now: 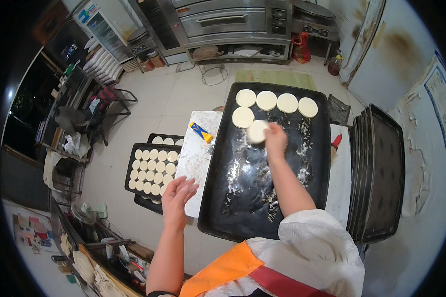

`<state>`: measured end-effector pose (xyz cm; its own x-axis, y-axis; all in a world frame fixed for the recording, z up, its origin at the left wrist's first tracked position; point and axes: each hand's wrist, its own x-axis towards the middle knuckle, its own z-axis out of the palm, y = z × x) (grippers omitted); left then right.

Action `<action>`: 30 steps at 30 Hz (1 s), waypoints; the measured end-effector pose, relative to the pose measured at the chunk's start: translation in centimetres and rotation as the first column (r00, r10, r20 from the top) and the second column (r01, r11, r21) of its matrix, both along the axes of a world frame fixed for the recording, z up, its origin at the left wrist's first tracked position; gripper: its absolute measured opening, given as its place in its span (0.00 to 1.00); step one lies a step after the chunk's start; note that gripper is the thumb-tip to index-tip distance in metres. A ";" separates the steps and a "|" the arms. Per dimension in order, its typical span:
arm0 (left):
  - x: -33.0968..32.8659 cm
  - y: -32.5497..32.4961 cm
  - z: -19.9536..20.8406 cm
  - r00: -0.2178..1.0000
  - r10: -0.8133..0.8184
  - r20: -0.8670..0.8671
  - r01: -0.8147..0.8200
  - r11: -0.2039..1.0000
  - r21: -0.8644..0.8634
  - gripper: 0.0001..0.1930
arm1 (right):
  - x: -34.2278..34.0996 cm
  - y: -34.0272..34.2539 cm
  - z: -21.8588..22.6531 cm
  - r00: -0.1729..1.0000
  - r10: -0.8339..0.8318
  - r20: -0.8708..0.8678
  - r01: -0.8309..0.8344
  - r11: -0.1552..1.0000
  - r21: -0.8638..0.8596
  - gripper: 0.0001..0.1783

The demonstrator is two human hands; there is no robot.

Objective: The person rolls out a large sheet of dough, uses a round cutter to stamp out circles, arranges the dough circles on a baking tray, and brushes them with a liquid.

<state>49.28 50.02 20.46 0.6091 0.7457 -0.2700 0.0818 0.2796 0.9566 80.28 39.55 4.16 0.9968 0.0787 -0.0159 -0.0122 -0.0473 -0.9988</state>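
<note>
My right hand grips a round, flat, pale dough disc by its right edge, just over the large black baking tray. Along the tray's far edge lie several more dough discs in a row, with one below that row at the left, close to the held disc. White flour-like streaks mark the tray's dark surface. Beyond the tray's left side, my left hand hovers with its fingers apart and loosely bent, holding nothing. It is near a lower tray filled with rows of similar discs.
Under the big tray is a white floury table, bearing a yellow-and-blue tool at left and a red-handled tool at right. Black trays stand stacked on edge by the right wall. A steel oven spans the back.
</note>
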 end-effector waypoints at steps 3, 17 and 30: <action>-3.8 0.2 -2.5 0.990 0.139 -0.030 -0.138 0.990 0.021 0.17 | 3.8 0.1 -0.1 0.993 -0.078 -0.085 0.085 0.993 0.080 0.18; -29.8 -10.8 -13.6 0.867 0.453 -0.205 -0.478 0.874 -0.089 0.12 | 2.3 0.8 -2.0 0.645 0.614 0.456 0.376 0.265 -0.888 0.32; -71.8 -31.9 -19.8 -0.884 0.318 -0.342 -0.357 0.013 0.934 0.19 | -23.5 3.8 7.0 0.420 0.797 0.433 -0.151 0.532 -0.833 0.23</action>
